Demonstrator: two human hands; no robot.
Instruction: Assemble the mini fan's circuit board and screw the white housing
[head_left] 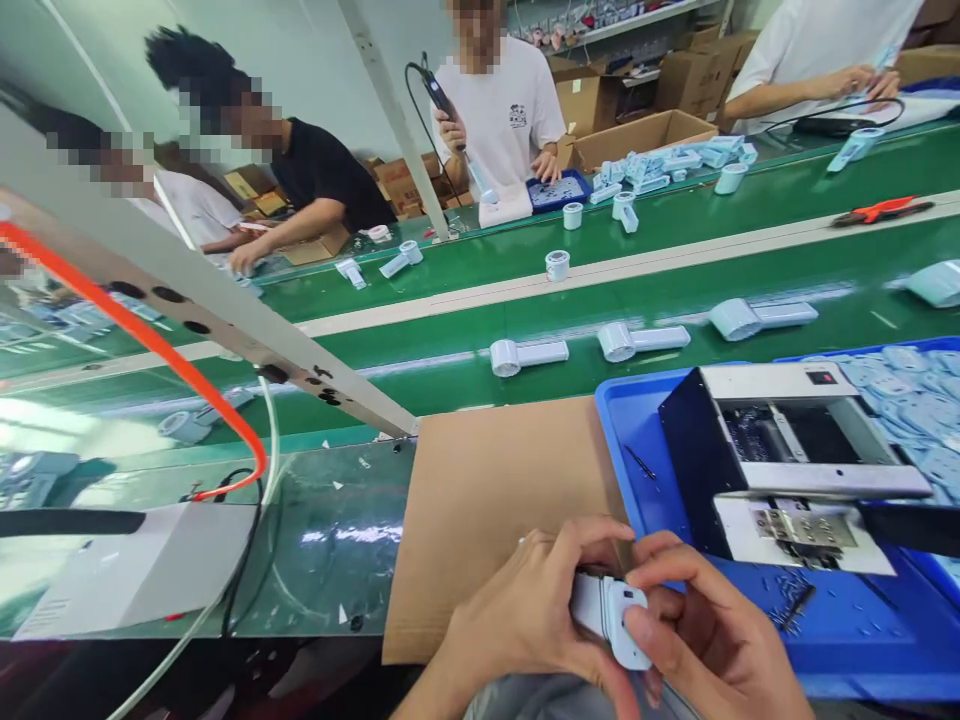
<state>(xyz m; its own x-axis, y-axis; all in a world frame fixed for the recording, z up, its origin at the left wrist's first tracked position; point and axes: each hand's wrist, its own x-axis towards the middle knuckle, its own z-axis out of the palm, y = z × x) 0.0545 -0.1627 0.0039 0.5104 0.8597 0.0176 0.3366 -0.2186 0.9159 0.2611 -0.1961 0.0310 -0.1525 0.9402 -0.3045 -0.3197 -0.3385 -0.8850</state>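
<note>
Both my hands hold one small white plastic part (609, 612) low in the picture, over the near edge of a cardboard sheet (495, 500). My left hand (525, 620) wraps around its left end, fingers curled. My right hand (705, 640) pinches its rounded right end with thumb and fingers. Just right of my hands stands a small metal machine (787, 450) inside a blue tray (840, 630).
A green conveyor belt (465, 290) carries several pale blue handheld parts (529, 354). Other people sit along its far side; one holds an electric screwdriver (442, 100). A slanted white beam (187, 290) and an orange cable (150, 340) cross on the left. Cardboard boxes (637, 135) stand behind.
</note>
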